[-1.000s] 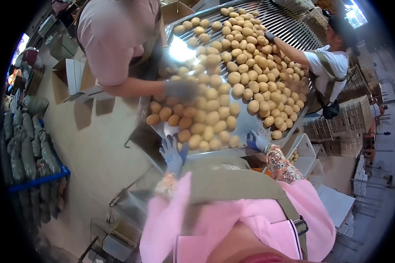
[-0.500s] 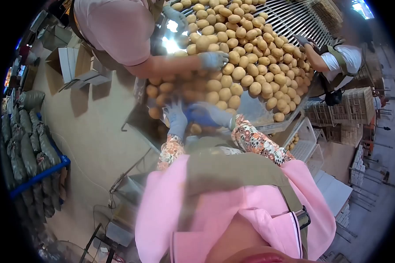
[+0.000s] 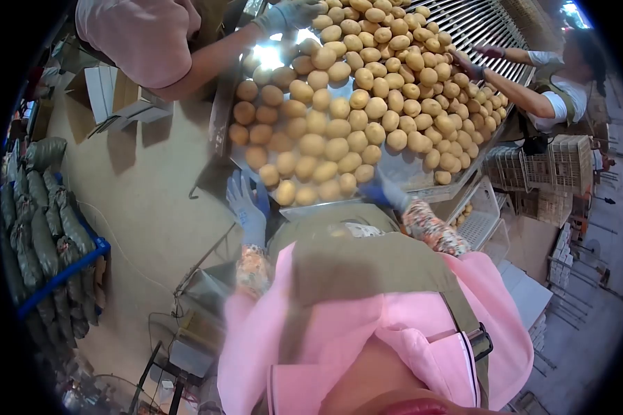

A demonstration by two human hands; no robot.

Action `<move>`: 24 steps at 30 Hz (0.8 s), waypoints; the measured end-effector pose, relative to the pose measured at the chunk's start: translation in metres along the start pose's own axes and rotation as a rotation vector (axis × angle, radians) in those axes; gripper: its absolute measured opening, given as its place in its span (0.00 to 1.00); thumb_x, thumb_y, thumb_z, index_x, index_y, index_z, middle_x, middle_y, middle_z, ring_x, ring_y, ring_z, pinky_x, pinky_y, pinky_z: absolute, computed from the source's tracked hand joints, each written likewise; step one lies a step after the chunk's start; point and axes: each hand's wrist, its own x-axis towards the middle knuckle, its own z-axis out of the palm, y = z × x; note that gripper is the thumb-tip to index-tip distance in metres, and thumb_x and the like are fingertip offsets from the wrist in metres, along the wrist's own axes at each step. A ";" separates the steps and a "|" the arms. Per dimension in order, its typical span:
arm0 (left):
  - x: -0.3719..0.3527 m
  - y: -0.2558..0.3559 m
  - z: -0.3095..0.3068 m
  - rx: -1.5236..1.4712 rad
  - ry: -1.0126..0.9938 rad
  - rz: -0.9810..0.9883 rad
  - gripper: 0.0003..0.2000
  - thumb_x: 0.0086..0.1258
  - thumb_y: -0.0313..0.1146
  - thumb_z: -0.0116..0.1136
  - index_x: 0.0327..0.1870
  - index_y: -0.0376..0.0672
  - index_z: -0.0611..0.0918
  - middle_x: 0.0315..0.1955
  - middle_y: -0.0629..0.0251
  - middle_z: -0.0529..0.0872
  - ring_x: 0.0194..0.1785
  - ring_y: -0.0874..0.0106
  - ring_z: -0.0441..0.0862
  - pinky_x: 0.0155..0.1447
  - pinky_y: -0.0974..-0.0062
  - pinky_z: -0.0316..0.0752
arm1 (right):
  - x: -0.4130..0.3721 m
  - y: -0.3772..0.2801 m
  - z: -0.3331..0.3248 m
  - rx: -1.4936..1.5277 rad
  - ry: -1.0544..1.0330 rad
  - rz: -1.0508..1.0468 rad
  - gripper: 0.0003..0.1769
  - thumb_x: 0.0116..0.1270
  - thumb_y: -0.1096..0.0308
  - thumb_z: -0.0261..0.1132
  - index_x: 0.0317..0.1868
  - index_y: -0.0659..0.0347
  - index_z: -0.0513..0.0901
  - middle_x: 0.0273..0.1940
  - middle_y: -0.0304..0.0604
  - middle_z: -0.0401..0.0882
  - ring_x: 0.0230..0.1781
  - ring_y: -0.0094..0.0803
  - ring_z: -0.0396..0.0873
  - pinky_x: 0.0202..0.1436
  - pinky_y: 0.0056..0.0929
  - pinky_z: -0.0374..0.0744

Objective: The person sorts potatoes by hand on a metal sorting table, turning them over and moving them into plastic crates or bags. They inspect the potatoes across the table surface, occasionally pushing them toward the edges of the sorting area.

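Note:
My left hand (image 3: 248, 204), in a grey-and-blue work glove, is at the front left corner of the sorting table with its fingers stretched apart and nothing in them. Beside it lie the nearest potatoes (image 3: 286, 192), a loose layer of round yellow-brown ones. My right hand (image 3: 387, 191), gloved the same way, is at the table's front edge just right of the layer. It is somewhat blurred, its blue palm side facing left and its fingers extended close to a potato (image 3: 364, 173).
A co-worker's gloved hand (image 3: 294, 15) reaches over the potatoes from the upper left. Another person (image 3: 543, 93) works at the right beside metal rollers (image 3: 481, 31). Stacked crates (image 3: 561, 162) stand at right, an open cardboard box (image 3: 121, 100) and filled sacks (image 3: 48, 221) at left.
My hands have moved apart, left to the table corner and right along the front edge. Potatoes lie spread where they were. The left co-worker's hand has withdrawn upward; the right person reaches further in.

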 end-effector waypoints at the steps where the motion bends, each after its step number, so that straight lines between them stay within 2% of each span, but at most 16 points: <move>1: 0.010 0.007 0.002 -0.026 0.029 0.015 0.24 0.68 0.42 0.57 0.63 0.42 0.74 0.64 0.51 0.71 0.70 0.51 0.63 0.71 0.52 0.56 | -0.002 0.014 0.023 -0.585 0.206 -0.265 0.25 0.66 0.65 0.62 0.60 0.66 0.70 0.50 0.45 0.75 0.50 0.32 0.73 0.57 0.32 0.73; 2: 0.020 0.012 0.007 -0.051 0.057 0.034 0.24 0.67 0.42 0.57 0.62 0.41 0.75 0.64 0.50 0.71 0.69 0.51 0.63 0.70 0.52 0.57 | -0.008 -0.001 0.039 -0.579 0.210 -0.263 0.25 0.66 0.65 0.62 0.60 0.66 0.70 0.50 0.45 0.75 0.50 0.32 0.73 0.57 0.32 0.73; 4: 0.049 0.031 0.018 -0.154 -0.072 0.074 0.27 0.65 0.41 0.58 0.65 0.40 0.71 0.65 0.48 0.69 0.69 0.49 0.63 0.70 0.52 0.58 | -0.027 -0.059 0.070 -0.374 -0.147 0.106 0.24 0.68 0.66 0.61 0.62 0.65 0.69 0.57 0.45 0.72 0.57 0.31 0.70 0.62 0.32 0.70; 6: 0.057 0.047 0.057 -0.186 -0.128 0.124 0.28 0.66 0.38 0.57 0.68 0.45 0.68 0.66 0.49 0.68 0.69 0.48 0.61 0.73 0.54 0.55 | -0.028 -0.048 0.084 -0.749 -0.320 -0.320 0.22 0.72 0.65 0.57 0.63 0.65 0.70 0.55 0.43 0.74 0.56 0.31 0.73 0.58 0.29 0.74; 8: 0.073 0.097 0.037 -0.206 -0.323 0.086 0.29 0.68 0.52 0.54 0.69 0.53 0.68 0.69 0.45 0.62 0.71 0.41 0.57 0.72 0.47 0.52 | -0.010 -0.032 0.097 -0.642 -0.327 -0.178 0.20 0.73 0.63 0.55 0.61 0.63 0.72 0.54 0.41 0.76 0.53 0.28 0.76 0.52 0.28 0.77; 10: 0.067 0.115 0.042 0.142 -0.498 0.092 0.31 0.68 0.57 0.50 0.71 0.61 0.65 0.73 0.50 0.55 0.73 0.40 0.50 0.72 0.39 0.46 | -0.003 -0.057 0.105 -0.467 -0.426 -0.370 0.21 0.69 0.62 0.60 0.61 0.57 0.75 0.48 0.50 0.79 0.47 0.39 0.78 0.56 0.34 0.75; 11: 0.063 0.114 0.038 0.130 -0.531 0.113 0.31 0.68 0.58 0.50 0.72 0.62 0.64 0.74 0.52 0.54 0.74 0.39 0.49 0.71 0.36 0.45 | 0.010 -0.060 0.093 -0.856 -0.384 -0.205 0.20 0.68 0.62 0.60 0.59 0.58 0.76 0.48 0.49 0.79 0.48 0.37 0.78 0.56 0.32 0.75; 12: 0.061 0.112 0.026 0.121 -0.568 0.132 0.32 0.68 0.58 0.50 0.73 0.63 0.63 0.75 0.55 0.53 0.74 0.39 0.47 0.70 0.33 0.44 | 0.039 -0.045 0.066 -0.859 -0.374 -0.204 0.20 0.68 0.62 0.60 0.59 0.58 0.76 0.48 0.49 0.79 0.48 0.37 0.78 0.56 0.32 0.75; 14: 0.055 0.108 0.012 0.189 -0.668 0.088 0.32 0.68 0.58 0.50 0.73 0.63 0.62 0.75 0.56 0.53 0.75 0.41 0.48 0.69 0.32 0.43 | 0.086 0.001 0.004 -1.028 -0.187 -0.492 0.20 0.66 0.61 0.62 0.57 0.58 0.77 0.46 0.46 0.79 0.46 0.35 0.78 0.54 0.31 0.75; 16: 0.031 0.083 0.015 0.262 -0.564 0.097 0.32 0.68 0.55 0.51 0.73 0.59 0.62 0.74 0.57 0.55 0.74 0.43 0.50 0.69 0.34 0.47 | -0.016 -0.122 0.027 0.088 0.205 0.025 0.20 0.65 0.61 0.62 0.57 0.57 0.77 0.49 0.47 0.79 0.49 0.32 0.77 0.56 0.30 0.75; 18: 0.006 0.057 0.011 0.308 -0.510 0.087 0.32 0.69 0.54 0.51 0.73 0.57 0.62 0.74 0.57 0.56 0.74 0.43 0.52 0.69 0.35 0.48 | -0.036 -0.128 -0.014 -0.667 0.457 -0.327 0.23 0.64 0.57 0.64 0.57 0.56 0.78 0.51 0.50 0.78 0.51 0.37 0.77 0.56 0.34 0.75; 19: -0.005 0.044 0.005 0.175 -0.396 0.118 0.32 0.68 0.51 0.53 0.73 0.54 0.63 0.73 0.55 0.57 0.73 0.44 0.53 0.70 0.39 0.50 | -0.029 -0.117 -0.036 -0.851 0.572 -0.358 0.24 0.63 0.56 0.64 0.57 0.56 0.77 0.52 0.51 0.78 0.52 0.40 0.77 0.57 0.36 0.75; 20: -0.014 0.034 -0.001 0.041 -0.282 0.153 0.32 0.68 0.48 0.56 0.72 0.51 0.64 0.73 0.53 0.58 0.73 0.44 0.54 0.71 0.43 0.52 | -0.012 -0.087 -0.068 -1.033 0.692 -0.386 0.25 0.62 0.56 0.64 0.57 0.56 0.77 0.53 0.53 0.77 0.52 0.44 0.77 0.58 0.39 0.74; 21: -0.024 0.025 -0.006 0.046 -0.285 0.155 0.32 0.68 0.48 0.56 0.72 0.51 0.64 0.73 0.53 0.58 0.73 0.44 0.54 0.71 0.43 0.52 | 0.025 -0.007 -0.125 -1.146 0.711 -0.665 0.23 0.70 0.60 0.60 0.61 0.63 0.73 0.50 0.44 0.78 0.49 0.35 0.78 0.53 0.30 0.77; 23: -0.040 0.013 -0.017 0.001 -0.159 0.101 0.29 0.67 0.44 0.57 0.70 0.50 0.67 0.72 0.52 0.59 0.74 0.48 0.54 0.72 0.46 0.54 | -0.014 -0.020 -0.090 -0.672 0.125 -0.271 0.24 0.70 0.59 0.59 0.60 0.65 0.74 0.49 0.45 0.78 0.46 0.37 0.78 0.50 0.33 0.77; 24: -0.039 0.011 -0.020 0.004 -0.164 0.103 0.29 0.67 0.44 0.57 0.70 0.50 0.67 0.72 0.52 0.59 0.74 0.48 0.54 0.72 0.46 0.54 | -0.016 -0.017 -0.052 0.140 0.058 0.078 0.23 0.71 0.58 0.58 0.60 0.64 0.75 0.46 0.43 0.78 0.41 0.35 0.78 0.44 0.32 0.78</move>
